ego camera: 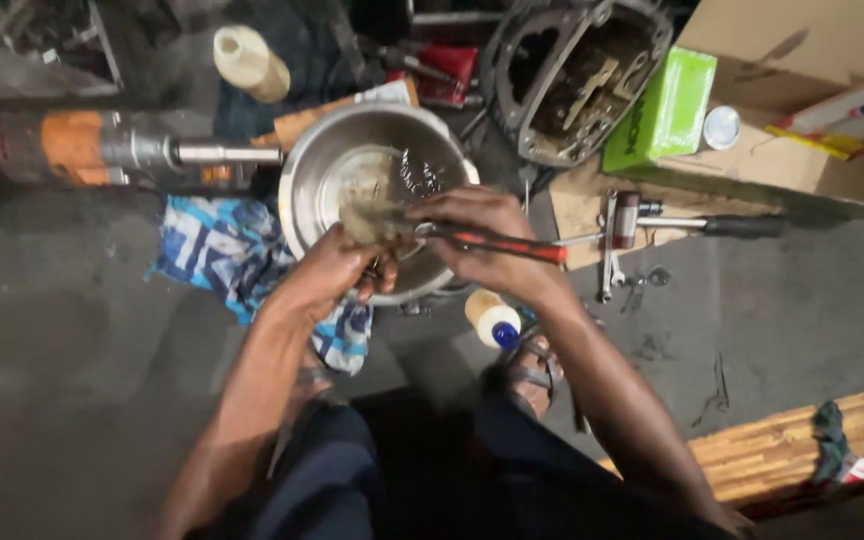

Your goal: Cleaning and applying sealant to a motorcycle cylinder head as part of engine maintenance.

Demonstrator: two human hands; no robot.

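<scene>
A steel bowl (312,170) with dirty liquid stands on the concrete floor in front of me. Over its near rim, my left hand (327,275) holds a small greasy metal part (367,215). My right hand (482,240) grips a tool with a red and black handle (512,245), its tip against that part. Both hands hover above the bowl's near edge, almost touching each other.
A blue patterned rag (217,250) lies left of the bowl. An engine casing (577,80), a green box (662,110), cardboard (802,60), a ratchet wrench (652,225), a small bottle with a blue cap (492,320) and an orange shaft part (102,150) lie around. My sandalled foot (527,375) is below the bowl.
</scene>
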